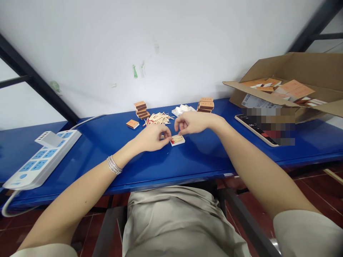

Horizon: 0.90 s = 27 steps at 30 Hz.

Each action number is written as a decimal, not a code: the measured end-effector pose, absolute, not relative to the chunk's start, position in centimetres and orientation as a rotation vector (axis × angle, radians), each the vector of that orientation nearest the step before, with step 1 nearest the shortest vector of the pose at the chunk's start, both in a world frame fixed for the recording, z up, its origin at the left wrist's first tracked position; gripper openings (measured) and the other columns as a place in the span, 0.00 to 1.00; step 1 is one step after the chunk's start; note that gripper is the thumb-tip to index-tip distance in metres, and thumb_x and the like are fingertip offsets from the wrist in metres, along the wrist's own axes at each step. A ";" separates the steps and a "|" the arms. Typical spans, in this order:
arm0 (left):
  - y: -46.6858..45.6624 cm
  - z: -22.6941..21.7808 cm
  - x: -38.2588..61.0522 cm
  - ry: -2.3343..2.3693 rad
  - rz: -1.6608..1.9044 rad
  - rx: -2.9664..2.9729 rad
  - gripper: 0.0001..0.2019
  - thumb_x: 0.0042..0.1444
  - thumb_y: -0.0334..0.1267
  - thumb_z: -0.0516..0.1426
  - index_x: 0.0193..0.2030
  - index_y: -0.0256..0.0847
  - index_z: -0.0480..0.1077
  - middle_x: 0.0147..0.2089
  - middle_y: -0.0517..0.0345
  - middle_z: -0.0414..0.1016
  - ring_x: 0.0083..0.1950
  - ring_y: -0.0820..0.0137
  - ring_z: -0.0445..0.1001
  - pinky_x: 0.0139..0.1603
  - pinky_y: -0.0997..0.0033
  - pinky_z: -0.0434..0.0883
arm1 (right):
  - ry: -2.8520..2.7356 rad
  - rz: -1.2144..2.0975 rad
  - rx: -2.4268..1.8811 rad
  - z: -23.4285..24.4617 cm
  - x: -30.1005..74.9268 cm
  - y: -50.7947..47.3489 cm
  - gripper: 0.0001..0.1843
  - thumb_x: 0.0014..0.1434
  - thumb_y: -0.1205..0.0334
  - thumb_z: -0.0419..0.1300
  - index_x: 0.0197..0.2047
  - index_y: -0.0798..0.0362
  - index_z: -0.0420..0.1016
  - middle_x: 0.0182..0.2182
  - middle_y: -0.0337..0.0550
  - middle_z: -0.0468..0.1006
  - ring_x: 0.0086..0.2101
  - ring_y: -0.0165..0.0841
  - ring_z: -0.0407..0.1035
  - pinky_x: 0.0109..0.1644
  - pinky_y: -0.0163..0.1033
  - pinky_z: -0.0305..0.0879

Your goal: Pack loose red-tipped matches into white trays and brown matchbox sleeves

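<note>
**Left fingers pinching matches at the tray's edge**

The left hand is pinching a few matches between thumb and forefinger, with their ends poking out to the right. Just right of those fingertips, close enough that touching cannot be ruled out, the open tray is lying flat on the blue table. It is partly filled, and its long axis is running left to right. The right hand is hovering just behind the tray with fingers curled — whether it is gripping anything I cannot tell. The left hand is sitting nearer the person, level with the tray. Farther back, a loose match pile is lying between a single box and white empty trays, with stacked boxes standing by the wall.
</note>
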State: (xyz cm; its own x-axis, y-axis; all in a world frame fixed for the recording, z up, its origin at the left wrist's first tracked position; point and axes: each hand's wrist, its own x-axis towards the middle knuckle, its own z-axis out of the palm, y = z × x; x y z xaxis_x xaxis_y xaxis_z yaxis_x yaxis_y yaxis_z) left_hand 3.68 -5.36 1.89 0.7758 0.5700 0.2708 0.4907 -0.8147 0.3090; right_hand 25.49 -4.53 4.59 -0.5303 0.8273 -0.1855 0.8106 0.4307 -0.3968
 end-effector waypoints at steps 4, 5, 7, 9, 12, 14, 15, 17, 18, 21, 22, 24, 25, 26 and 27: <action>-4.0 2.4 2.0 1.012 0.528 2.816 0.08 0.54 0.36 0.56 0.37 0.38 0.74 0.35 0.56 0.77 0.32 0.71 0.72 0.35 0.71 0.67 | -2.667 0.773 -1.416 4.3 24.9 -4.7 0.18 0.48 0.49 0.64 0.38 0.52 0.79 0.31 0.42 0.81 0.30 0.32 0.72 0.32 0.34 0.62; -3.5 2.5 1.5 1.053 0.478 2.841 0.09 0.53 0.38 0.57 0.38 0.38 0.74 0.36 0.55 0.77 0.34 0.69 0.72 0.36 0.70 0.67 | -2.675 0.784 -1.403 4.2 24.7 -4.7 0.18 0.48 0.49 0.64 0.38 0.52 0.79 0.31 0.42 0.81 0.30 0.32 0.72 0.32 0.34 0.62; -2.8 2.5 0.7 1.068 0.357 2.855 0.14 0.52 0.43 0.59 0.43 0.37 0.73 0.39 0.52 0.76 0.37 0.67 0.72 0.38 0.69 0.67 | -2.678 0.788 -1.392 4.1 24.4 -4.7 0.18 0.48 0.49 0.64 0.38 0.53 0.79 0.30 0.42 0.81 0.30 0.32 0.72 0.32 0.34 0.62; -2.3 2.5 0.2 1.032 0.280 2.819 0.19 0.51 0.47 0.59 0.46 0.36 0.71 0.42 0.50 0.75 0.41 0.65 0.72 0.41 0.67 0.68 | -2.675 0.784 -1.396 4.0 24.3 -4.7 0.17 0.49 0.50 0.64 0.38 0.53 0.79 0.30 0.42 0.81 0.29 0.32 0.72 0.32 0.34 0.62; -2.1 2.2 0.1 0.973 0.258 2.781 0.20 0.51 0.48 0.60 0.45 0.35 0.71 0.43 0.48 0.74 0.44 0.64 0.72 0.44 0.66 0.68 | -2.683 0.794 -1.397 4.0 24.3 -4.7 0.15 0.48 0.53 0.64 0.37 0.53 0.79 0.30 0.41 0.81 0.29 0.32 0.72 0.31 0.34 0.62; -2.1 2.1 0.3 0.962 0.253 2.783 0.17 0.52 0.47 0.59 0.43 0.36 0.72 0.42 0.49 0.74 0.42 0.65 0.71 0.43 0.67 0.68 | -2.679 0.796 -1.381 4.1 24.4 -4.7 0.16 0.48 0.52 0.64 0.38 0.53 0.80 0.29 0.41 0.81 0.29 0.32 0.72 0.32 0.34 0.62; -2.2 2.0 0.4 0.965 0.251 2.782 0.16 0.52 0.46 0.58 0.42 0.37 0.72 0.41 0.50 0.74 0.40 0.66 0.71 0.41 0.68 0.68 | -2.676 0.792 -1.374 4.2 24.4 -4.7 0.17 0.48 0.51 0.64 0.38 0.53 0.80 0.29 0.41 0.81 0.29 0.32 0.72 0.32 0.34 0.62; -2.3 1.9 0.6 0.971 0.248 2.774 0.14 0.53 0.44 0.58 0.42 0.37 0.72 0.40 0.51 0.74 0.38 0.68 0.71 0.38 0.69 0.68 | -2.679 0.780 -1.366 4.3 24.5 -4.8 0.19 0.47 0.49 0.65 0.38 0.53 0.81 0.29 0.41 0.81 0.29 0.32 0.71 0.32 0.34 0.61; -2.3 1.9 0.6 0.970 0.248 2.771 0.14 0.53 0.44 0.58 0.41 0.37 0.72 0.40 0.51 0.74 0.37 0.68 0.71 0.37 0.70 0.68 | -2.686 0.778 -1.367 4.3 24.5 -4.8 0.20 0.47 0.47 0.65 0.38 0.53 0.81 0.29 0.41 0.81 0.28 0.31 0.71 0.32 0.34 0.61; -2.3 1.9 0.6 0.963 0.238 2.765 0.12 0.54 0.43 0.57 0.40 0.38 0.72 0.39 0.52 0.74 0.35 0.69 0.71 0.35 0.71 0.67 | -2.712 0.808 -1.375 4.3 24.5 -4.8 0.25 0.45 0.42 0.66 0.39 0.52 0.80 0.30 0.41 0.80 0.28 0.31 0.70 0.31 0.34 0.60; -2.2 1.8 0.6 0.966 0.237 2.763 0.11 0.54 0.43 0.57 0.40 0.38 0.72 0.39 0.52 0.75 0.35 0.70 0.71 0.34 0.72 0.66 | -2.721 0.823 -1.375 4.3 24.5 -4.7 0.26 0.44 0.41 0.66 0.39 0.52 0.80 0.30 0.41 0.80 0.28 0.31 0.70 0.31 0.34 0.60; -2.2 1.8 0.5 0.967 0.238 2.758 0.10 0.54 0.42 0.57 0.38 0.38 0.72 0.37 0.53 0.75 0.34 0.70 0.71 0.33 0.73 0.66 | -2.735 0.827 -1.380 4.3 24.6 -4.7 0.28 0.42 0.39 0.66 0.40 0.51 0.80 0.31 0.41 0.80 0.29 0.31 0.70 0.31 0.34 0.59; -2.1 1.8 0.4 0.966 0.240 2.758 0.09 0.54 0.41 0.57 0.37 0.38 0.72 0.37 0.53 0.75 0.33 0.71 0.71 0.32 0.73 0.65 | -2.739 0.811 -1.385 4.3 24.6 -4.7 0.29 0.41 0.38 0.67 0.41 0.51 0.80 0.31 0.41 0.80 0.29 0.31 0.70 0.31 0.34 0.59; -2.1 1.8 0.4 0.962 0.239 2.759 0.09 0.54 0.41 0.57 0.37 0.38 0.72 0.36 0.54 0.75 0.33 0.71 0.71 0.32 0.73 0.65 | -2.743 0.790 -1.388 4.2 24.7 -4.7 0.30 0.40 0.39 0.68 0.41 0.50 0.80 0.32 0.41 0.80 0.29 0.31 0.70 0.31 0.34 0.59; -2.1 1.8 0.4 0.959 0.235 2.761 0.08 0.54 0.40 0.57 0.36 0.38 0.72 0.36 0.54 0.75 0.33 0.71 0.71 0.32 0.73 0.65 | -2.747 0.770 -1.388 4.2 24.7 -4.7 0.30 0.39 0.40 0.68 0.42 0.50 0.80 0.33 0.40 0.80 0.30 0.31 0.70 0.31 0.34 0.58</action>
